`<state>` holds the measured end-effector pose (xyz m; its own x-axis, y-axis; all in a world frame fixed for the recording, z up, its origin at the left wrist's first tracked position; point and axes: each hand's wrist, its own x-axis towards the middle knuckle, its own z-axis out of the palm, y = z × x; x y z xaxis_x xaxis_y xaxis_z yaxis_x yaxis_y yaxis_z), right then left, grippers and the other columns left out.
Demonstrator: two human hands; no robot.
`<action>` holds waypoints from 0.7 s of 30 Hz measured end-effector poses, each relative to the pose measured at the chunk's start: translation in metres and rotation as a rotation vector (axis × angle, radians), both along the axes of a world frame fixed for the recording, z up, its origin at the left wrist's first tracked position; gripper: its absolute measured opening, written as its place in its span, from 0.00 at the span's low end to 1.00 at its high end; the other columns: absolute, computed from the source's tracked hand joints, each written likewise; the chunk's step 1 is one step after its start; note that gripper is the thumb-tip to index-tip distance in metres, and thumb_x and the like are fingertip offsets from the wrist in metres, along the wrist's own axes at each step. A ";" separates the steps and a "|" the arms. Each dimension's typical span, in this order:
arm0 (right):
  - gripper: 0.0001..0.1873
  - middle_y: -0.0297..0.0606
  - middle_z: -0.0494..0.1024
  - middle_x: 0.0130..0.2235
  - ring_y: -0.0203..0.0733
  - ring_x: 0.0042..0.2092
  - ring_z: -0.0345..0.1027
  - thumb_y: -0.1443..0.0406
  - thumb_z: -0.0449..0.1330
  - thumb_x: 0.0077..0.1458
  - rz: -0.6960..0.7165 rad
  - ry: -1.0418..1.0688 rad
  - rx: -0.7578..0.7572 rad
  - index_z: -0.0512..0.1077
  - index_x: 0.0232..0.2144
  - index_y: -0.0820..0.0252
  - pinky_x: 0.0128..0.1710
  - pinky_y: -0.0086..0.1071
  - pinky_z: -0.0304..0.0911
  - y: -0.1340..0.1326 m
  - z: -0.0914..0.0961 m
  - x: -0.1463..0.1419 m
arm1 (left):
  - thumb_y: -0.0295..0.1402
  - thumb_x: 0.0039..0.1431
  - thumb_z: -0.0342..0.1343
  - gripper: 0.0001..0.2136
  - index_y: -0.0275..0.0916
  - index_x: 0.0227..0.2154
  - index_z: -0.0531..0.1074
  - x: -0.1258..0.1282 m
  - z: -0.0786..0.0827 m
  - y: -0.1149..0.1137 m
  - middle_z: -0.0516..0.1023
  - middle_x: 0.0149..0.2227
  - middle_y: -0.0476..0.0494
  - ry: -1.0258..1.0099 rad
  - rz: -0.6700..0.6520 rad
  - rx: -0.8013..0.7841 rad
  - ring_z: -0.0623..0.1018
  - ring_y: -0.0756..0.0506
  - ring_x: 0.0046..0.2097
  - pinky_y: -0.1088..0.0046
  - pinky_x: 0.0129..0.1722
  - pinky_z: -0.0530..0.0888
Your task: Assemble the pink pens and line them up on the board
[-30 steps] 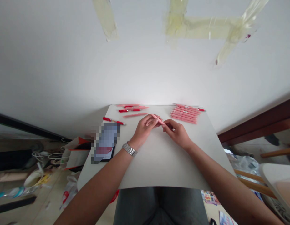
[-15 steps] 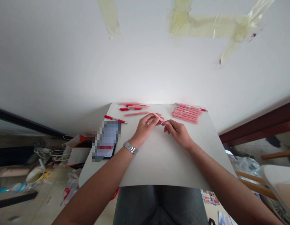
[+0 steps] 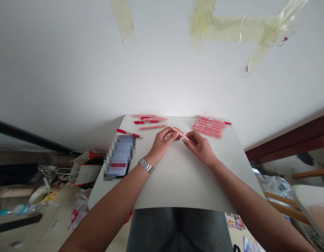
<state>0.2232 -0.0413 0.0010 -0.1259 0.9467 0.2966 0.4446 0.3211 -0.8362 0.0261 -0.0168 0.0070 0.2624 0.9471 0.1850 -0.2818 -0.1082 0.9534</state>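
My left hand (image 3: 164,140), with a metal watch on its wrist, is closed round a pink pen barrel (image 3: 177,132) above the middle of the small white table (image 3: 177,178). My right hand (image 3: 200,145) pinches a thin part at the barrel's lower right end; it is too small to name. Both hands meet over the table's far half. A neat pile of pink pens (image 3: 207,127) lies at the far right corner. Several loose pen parts and red pens (image 3: 148,121) lie at the far left.
A phone (image 3: 119,155) rests at the table's left edge, with a red pen (image 3: 128,133) just beyond it. Bags and clutter cover the floor on the left. A wooden chair (image 3: 298,206) stands at the right. A white wall rises behind the table.
My right hand has shifted slightly away from the barrel, and a thin part now shows between the two hands. The left hand has barely moved.
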 end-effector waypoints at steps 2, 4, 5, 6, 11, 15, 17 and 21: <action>0.19 0.35 0.78 0.32 0.39 0.31 0.69 0.47 0.59 0.68 0.020 0.016 -0.033 0.73 0.43 0.56 0.34 0.32 0.63 -0.001 0.004 0.000 | 0.45 0.65 0.65 0.14 0.38 0.38 0.77 0.000 0.002 -0.001 0.83 0.48 0.40 0.003 -0.003 0.002 0.82 0.43 0.50 0.64 0.54 0.79; 0.21 0.35 0.79 0.32 0.38 0.31 0.69 0.47 0.55 0.71 0.046 0.006 -0.064 0.75 0.42 0.56 0.34 0.32 0.63 -0.003 0.008 0.000 | 0.46 0.65 0.65 0.15 0.38 0.38 0.77 0.000 0.004 -0.002 0.83 0.48 0.39 0.010 -0.008 -0.002 0.83 0.43 0.50 0.63 0.54 0.79; 0.22 0.35 0.78 0.31 0.38 0.31 0.68 0.47 0.53 0.72 0.053 -0.010 -0.069 0.75 0.39 0.56 0.34 0.32 0.62 -0.003 0.009 0.001 | 0.46 0.65 0.65 0.15 0.38 0.39 0.76 0.000 0.004 -0.002 0.83 0.48 0.39 0.014 -0.010 -0.004 0.83 0.43 0.49 0.63 0.54 0.79; 0.24 0.35 0.77 0.30 0.38 0.30 0.67 0.47 0.51 0.73 0.054 -0.030 -0.065 0.75 0.36 0.57 0.34 0.32 0.61 -0.003 0.010 0.001 | 0.46 0.65 0.65 0.15 0.38 0.39 0.76 0.000 0.005 -0.002 0.83 0.48 0.39 0.018 -0.013 -0.006 0.83 0.44 0.49 0.63 0.54 0.79; 0.27 0.34 0.75 0.28 0.38 0.29 0.65 0.47 0.50 0.73 0.035 -0.080 -0.009 0.74 0.31 0.57 0.34 0.32 0.59 -0.003 0.011 0.001 | 0.46 0.65 0.65 0.15 0.37 0.39 0.77 -0.001 0.005 -0.003 0.83 0.49 0.38 0.030 -0.016 -0.010 0.83 0.44 0.48 0.64 0.54 0.79; 0.25 0.34 0.76 0.28 0.38 0.28 0.64 0.46 0.52 0.72 0.027 -0.070 -0.006 0.74 0.32 0.56 0.31 0.32 0.58 -0.002 0.008 0.000 | 0.46 0.64 0.66 0.16 0.37 0.39 0.77 -0.001 0.005 -0.003 0.83 0.51 0.37 0.022 -0.018 -0.023 0.83 0.42 0.50 0.63 0.54 0.79; 0.23 0.34 0.77 0.29 0.37 0.28 0.63 0.47 0.54 0.71 0.022 -0.063 -0.010 0.74 0.34 0.57 0.31 0.32 0.58 -0.002 0.007 0.000 | 0.47 0.64 0.67 0.16 0.37 0.38 0.78 -0.001 0.004 -0.002 0.82 0.51 0.36 0.019 -0.020 -0.031 0.83 0.42 0.51 0.62 0.54 0.80; 0.21 0.35 0.78 0.30 0.38 0.29 0.65 0.48 0.56 0.71 0.030 -0.041 -0.009 0.75 0.37 0.57 0.31 0.31 0.60 -0.003 0.006 0.001 | 0.47 0.63 0.67 0.16 0.37 0.38 0.77 -0.002 0.004 -0.002 0.83 0.50 0.37 0.018 -0.024 -0.038 0.83 0.42 0.51 0.60 0.55 0.80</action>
